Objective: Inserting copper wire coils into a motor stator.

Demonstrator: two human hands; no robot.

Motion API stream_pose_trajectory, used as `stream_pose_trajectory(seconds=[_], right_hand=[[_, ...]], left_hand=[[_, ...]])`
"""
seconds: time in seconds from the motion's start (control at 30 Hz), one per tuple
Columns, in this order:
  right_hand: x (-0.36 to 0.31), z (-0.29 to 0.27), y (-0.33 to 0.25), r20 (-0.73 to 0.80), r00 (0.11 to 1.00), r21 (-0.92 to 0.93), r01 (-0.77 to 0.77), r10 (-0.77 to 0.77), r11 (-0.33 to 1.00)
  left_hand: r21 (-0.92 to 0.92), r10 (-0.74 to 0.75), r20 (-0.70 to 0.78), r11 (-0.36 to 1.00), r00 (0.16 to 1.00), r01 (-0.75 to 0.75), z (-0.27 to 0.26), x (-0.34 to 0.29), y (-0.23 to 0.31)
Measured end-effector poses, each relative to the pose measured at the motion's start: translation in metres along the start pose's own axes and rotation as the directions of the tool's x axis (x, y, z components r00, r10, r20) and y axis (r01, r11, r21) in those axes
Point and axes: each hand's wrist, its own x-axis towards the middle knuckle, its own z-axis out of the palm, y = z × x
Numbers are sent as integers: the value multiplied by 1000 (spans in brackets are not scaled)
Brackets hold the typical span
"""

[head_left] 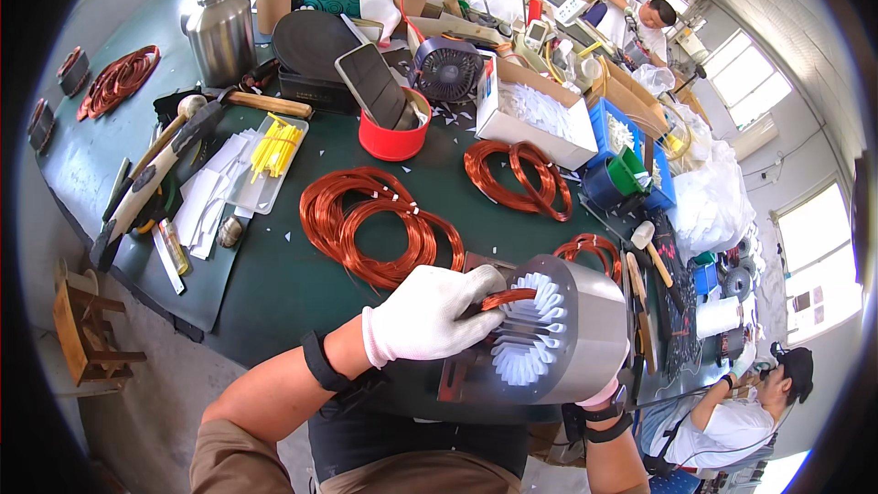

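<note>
Head view: the left hand (pixel 430 313), in a white glove, is closed on a copper wire bundle (pixel 512 296), gripping it between thumb and fingers. From that grip the bundle runs right, its far part reaching the ring of white liners (pixel 526 368) at the open end of a metal cylinder (pixel 594 334). The liners fan around the opening, just right of and below the gripping fingers; the cylinder body extends farther right.

The right hand (pixel 600 395) is at the cylinder's far side, to the right of the left grip; only a little of it shows, so I cannot tell how its fingers stand.

Just beyond the left hand, 1 group of copper coils (pixel 416 230) lies on the green table (pixel 265 288). Another coil group (pixel 551 185) lies farther beyond the grip and to the right, while a smaller coil (pixel 594 243) is just past the cylinder. Well beyond the grip stands a red tub (pixel 393 141), with a white box (pixel 540 133) of pale pieces to the tub's right. Well left of the grip are yellow sticks (pixel 274 148); a mallet (pixel 651 245) lies right of the cylinder.
</note>
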Motion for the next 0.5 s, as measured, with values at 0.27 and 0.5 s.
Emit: stream_pose_trajectory(seconds=[0.27,0.5], right_hand=[[1,3,-3,31,996,91,-82,79,993],[-1,5,-4,68,985,172,-169,159,971]], left_hand=[[-50,-40,61,998,997,43,-2,1,0],[-108,-106,156,987,982,123,-8,-2,1]])
